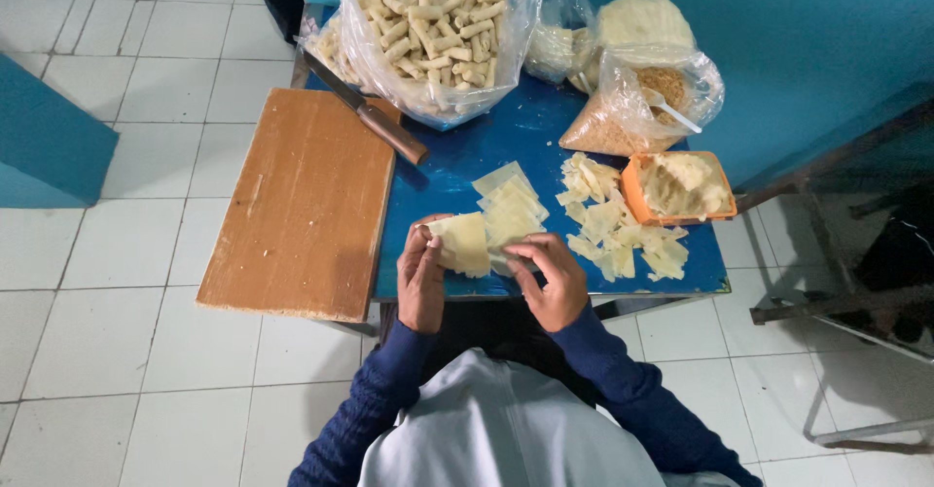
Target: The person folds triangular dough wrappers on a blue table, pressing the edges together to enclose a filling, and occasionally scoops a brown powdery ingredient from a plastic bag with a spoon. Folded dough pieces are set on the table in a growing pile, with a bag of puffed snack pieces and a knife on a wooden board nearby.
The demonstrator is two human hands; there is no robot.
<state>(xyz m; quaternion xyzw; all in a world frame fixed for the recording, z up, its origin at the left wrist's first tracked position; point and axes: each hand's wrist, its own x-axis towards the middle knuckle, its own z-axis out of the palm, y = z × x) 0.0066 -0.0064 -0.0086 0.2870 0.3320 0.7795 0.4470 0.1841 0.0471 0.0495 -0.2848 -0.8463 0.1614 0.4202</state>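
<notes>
My left hand point(420, 278) pinches a pale yellow square pastry sheet point(463, 242) at its left edge, just above the front of the blue table point(457, 161). My right hand point(551, 278) touches the sheet's lower right side with curled fingers. A stack of the same flat sheets point(511, 205) lies on the table right behind my hands. To its right sits a loose pile of cut sheet pieces point(623, 234), and beyond that an orange tub of pale filling point(681, 187).
A wooden cutting board point(306, 200) overhangs the table's left side, with a wooden-handled knife point(375, 117) at its far corner. Plastic bags of rolled pieces point(433, 30), crumbs with a spoon point(637, 108) and more dough point(642, 22) stand at the back. A metal frame point(846, 302) stands right.
</notes>
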